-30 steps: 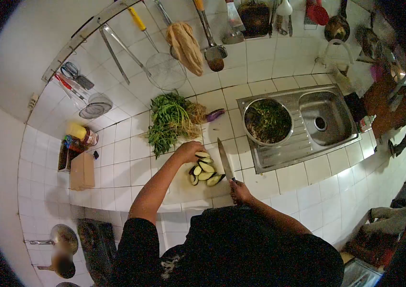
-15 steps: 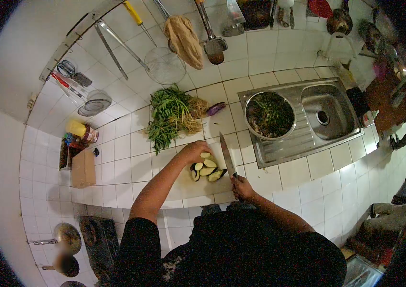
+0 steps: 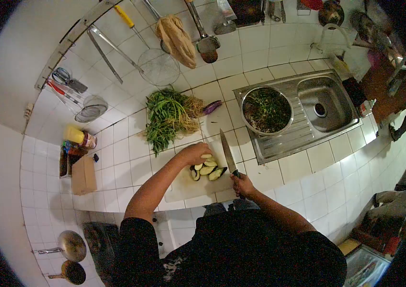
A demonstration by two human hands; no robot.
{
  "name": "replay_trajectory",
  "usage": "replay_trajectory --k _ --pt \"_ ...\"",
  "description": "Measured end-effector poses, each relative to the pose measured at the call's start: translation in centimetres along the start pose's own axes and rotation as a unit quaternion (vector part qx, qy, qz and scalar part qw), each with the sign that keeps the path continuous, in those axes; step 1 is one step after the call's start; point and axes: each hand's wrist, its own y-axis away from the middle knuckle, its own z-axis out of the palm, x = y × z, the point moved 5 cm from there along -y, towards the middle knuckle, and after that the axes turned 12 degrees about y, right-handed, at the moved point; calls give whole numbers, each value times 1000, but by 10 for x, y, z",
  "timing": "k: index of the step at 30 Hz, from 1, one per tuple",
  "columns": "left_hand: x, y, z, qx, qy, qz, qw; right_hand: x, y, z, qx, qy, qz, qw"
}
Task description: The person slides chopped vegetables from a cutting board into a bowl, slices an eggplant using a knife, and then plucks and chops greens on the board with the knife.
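My right hand (image 3: 242, 185) is closed round the dark handle of a kitchen knife (image 3: 227, 151), whose blade points away from me and lies to the right of the cut pieces. My left hand (image 3: 196, 154) bends over a pale piece of eggplant (image 3: 206, 156), its fingers closed on it. Just below that hand, several cut eggplant pieces (image 3: 208, 170) with dark skin and pale flesh lie on a pale cutting board (image 3: 184, 187). Farther back, a purple eggplant piece (image 3: 212, 107) rests beside a bunch of leafy greens with roots (image 3: 167, 117).
To the right, a steel bowl of chopped greens (image 3: 266, 111) stands on the drainboard of the sink (image 3: 325, 103). A cardboard box (image 3: 84, 175) and jars (image 3: 81, 137) are at the left. Strainers (image 3: 158, 67) and ladles hang on the wall. Another person (image 3: 388, 210) is at far right.
The view has shifted slightly. My left hand has closed lower over the eggplant piece, covering more of it. The knife stays in my right hand in nearly the same place.
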Motion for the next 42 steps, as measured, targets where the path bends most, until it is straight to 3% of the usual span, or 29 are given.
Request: replay_trajectory --k 3,14,16,19,24,26,32,36,40,42 --pt "13 -4 17 -47 -10 12 999 2 -2 0 3 9 -12 1000" --pt "12 -6 13 -34 -5 51 998 5 -1 0 17 -14 4 1000" --pt "18 -4 -2 -4 38 -18 999 3 1 -1 26 -14 11 1000" --pt "18 -7 -17 51 72 -23 996 8 0 -3 30 8 13 999" --pt "12 -14 0 46 54 -65 995 13 -8 -1 29 21 -7 999" --pt "13 -14 8 54 -17 -112 992 8 -4 -1 31 23 4 999" --pt "-24 -10 -1 73 76 -41 994 27 -17 -4 26 4 3 1000" --pt "-28 -10 -7 63 92 -80 991 30 -21 -4 -3 -31 -4 1000" --pt "-15 3 13 187 -17 -39 981 29 -22 -8 46 28 -6 999" --pt "-25 5 24 174 -16 -59 983 30 -21 -5 5 -46 4 999"
